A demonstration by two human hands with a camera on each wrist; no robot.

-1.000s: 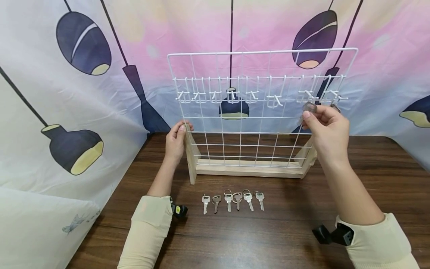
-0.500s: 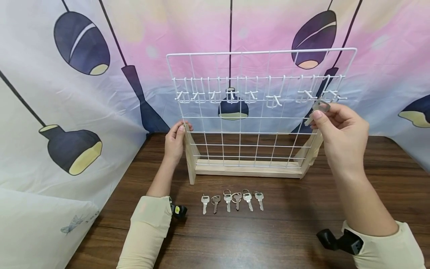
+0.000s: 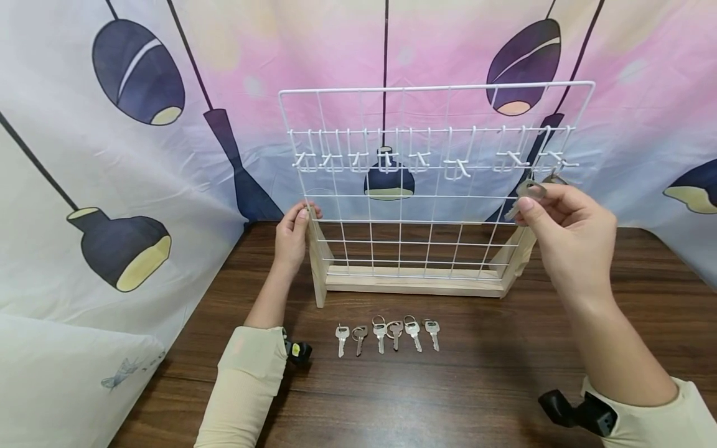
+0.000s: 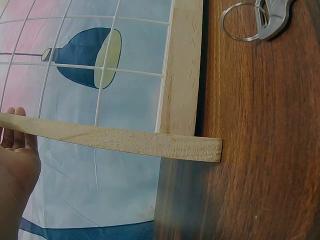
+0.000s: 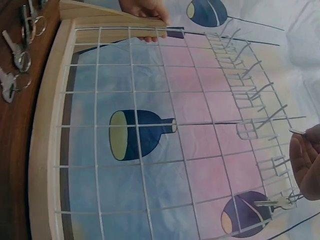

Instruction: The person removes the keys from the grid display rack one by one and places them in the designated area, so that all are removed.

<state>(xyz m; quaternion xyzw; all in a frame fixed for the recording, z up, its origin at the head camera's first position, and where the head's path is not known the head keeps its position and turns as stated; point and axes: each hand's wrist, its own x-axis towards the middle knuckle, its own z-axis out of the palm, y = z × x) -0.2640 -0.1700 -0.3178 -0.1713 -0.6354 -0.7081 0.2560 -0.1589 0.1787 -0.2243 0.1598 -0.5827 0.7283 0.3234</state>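
My right hand (image 3: 577,242) pinches a silver key (image 3: 531,190) between thumb and fingers, just below the hooks at the right end of a white wire grid rack (image 3: 386,196). A second key (image 5: 282,202) hangs from a hook close by; in the head view it is partly behind my right hand. My left hand (image 3: 291,235) holds the upper part of the rack's left wooden upright (image 4: 100,137), its fingers behind the wood in the left wrist view. Several more keys with rings, such as the leftmost key (image 3: 342,339), lie in a row before the rack.
White double hooks (image 3: 386,158) line an upper wire of the grid. The rack's wooden base (image 3: 414,285) stands on a dark wood table (image 3: 392,404). A patterned cloth (image 3: 235,56) hangs behind, and another cloth slopes down along the left.
My right hand has moved right with the key, then dipped slightly below the rightmost hooks. The left hand and the row of keys have stayed put.
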